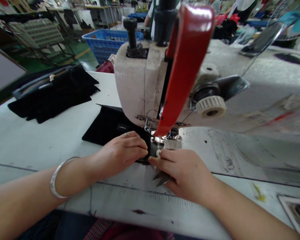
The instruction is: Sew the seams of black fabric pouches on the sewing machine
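A black fabric piece [107, 125] with a small woven label [122, 127] lies on the white table, its right end by the presser foot of the sewing machine [140, 80]. My left hand [125, 148], with fingers closed together, grips the near right edge of that fabric. Just to the right, my right hand [181, 170] is closed around a pair of thread snips [162, 178], whose pointed blades stick out toward the left below the fingers. Its thumb and index finger reach the fabric's corner, close to my left fingertips. The snips' handles are hidden in the palm.
Black pieces with a zipper [52, 90] are stacked at the table's left. A red guard [187, 63] rises in front of the machine head. Behind stands a blue basket [102, 41]. A ruler scale [150, 195] runs along the near side of the table. People are partly visible behind.
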`<state>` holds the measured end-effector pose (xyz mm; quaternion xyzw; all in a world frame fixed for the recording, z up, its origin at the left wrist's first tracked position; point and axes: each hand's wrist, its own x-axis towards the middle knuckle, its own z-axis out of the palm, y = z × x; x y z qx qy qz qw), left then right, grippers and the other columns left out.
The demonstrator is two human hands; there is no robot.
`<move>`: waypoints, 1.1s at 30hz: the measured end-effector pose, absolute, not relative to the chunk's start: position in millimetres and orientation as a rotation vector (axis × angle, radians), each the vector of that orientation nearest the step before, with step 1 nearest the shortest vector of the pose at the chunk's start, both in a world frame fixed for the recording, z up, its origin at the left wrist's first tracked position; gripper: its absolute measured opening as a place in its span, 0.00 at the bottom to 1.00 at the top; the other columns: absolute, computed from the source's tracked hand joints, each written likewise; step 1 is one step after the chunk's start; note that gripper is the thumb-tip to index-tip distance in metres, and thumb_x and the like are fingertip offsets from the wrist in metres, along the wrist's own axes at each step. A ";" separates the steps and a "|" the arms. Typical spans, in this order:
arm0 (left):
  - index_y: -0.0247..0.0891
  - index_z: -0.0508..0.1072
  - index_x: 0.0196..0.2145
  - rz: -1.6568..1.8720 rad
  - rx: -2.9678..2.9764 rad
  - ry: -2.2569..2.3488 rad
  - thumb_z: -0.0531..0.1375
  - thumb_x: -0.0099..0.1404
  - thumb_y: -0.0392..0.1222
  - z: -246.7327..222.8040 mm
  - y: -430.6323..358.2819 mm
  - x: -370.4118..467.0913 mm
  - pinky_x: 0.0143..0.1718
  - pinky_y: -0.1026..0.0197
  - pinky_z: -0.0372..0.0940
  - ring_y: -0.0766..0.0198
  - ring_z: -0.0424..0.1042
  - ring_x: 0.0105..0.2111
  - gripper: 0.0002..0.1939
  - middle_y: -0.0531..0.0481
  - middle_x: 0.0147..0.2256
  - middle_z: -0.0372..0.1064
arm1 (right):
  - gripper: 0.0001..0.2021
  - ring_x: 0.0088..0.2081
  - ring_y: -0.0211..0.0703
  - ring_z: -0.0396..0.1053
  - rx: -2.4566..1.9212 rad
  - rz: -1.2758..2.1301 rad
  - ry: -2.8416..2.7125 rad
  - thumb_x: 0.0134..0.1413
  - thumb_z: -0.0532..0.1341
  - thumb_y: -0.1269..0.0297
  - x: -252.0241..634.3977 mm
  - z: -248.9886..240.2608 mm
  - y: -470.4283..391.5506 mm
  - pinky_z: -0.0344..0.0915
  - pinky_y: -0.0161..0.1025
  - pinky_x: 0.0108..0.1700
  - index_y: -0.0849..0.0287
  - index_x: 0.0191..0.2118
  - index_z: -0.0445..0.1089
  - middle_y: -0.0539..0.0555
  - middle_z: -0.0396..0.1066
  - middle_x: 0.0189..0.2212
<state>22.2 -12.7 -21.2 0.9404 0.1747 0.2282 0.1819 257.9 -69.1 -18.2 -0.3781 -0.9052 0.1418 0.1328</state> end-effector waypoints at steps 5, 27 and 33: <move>0.34 0.74 0.39 0.644 2.640 0.536 0.50 0.75 0.33 -22.2 -12.8 20.8 0.47 0.62 0.68 0.65 0.72 0.41 0.12 0.48 0.40 0.74 | 0.21 0.33 0.44 0.69 -1.062 0.374 -2.462 0.42 0.54 0.75 265.9 -20.0 -71.3 0.62 0.39 0.31 0.59 0.44 0.75 0.53 0.73 0.36; 0.31 0.74 0.43 0.553 2.941 0.233 0.47 0.74 0.30 -11.7 3.6 10.6 0.53 0.58 0.67 0.60 0.75 0.44 0.15 0.43 0.44 0.77 | 0.26 0.46 0.51 0.73 -1.181 0.462 -2.550 0.47 0.54 0.74 249.5 -24.9 -68.1 0.72 0.46 0.43 0.61 0.55 0.67 0.60 0.69 0.56; 0.32 0.74 0.43 0.523 2.809 0.328 0.52 0.72 0.30 -19.1 18.8 14.1 0.54 0.56 0.67 0.60 0.75 0.45 0.11 0.43 0.45 0.76 | 0.23 0.40 0.54 0.73 -1.329 0.325 -2.519 0.52 0.54 0.71 244.1 -26.0 -64.0 0.72 0.49 0.36 0.60 0.54 0.68 0.60 0.73 0.46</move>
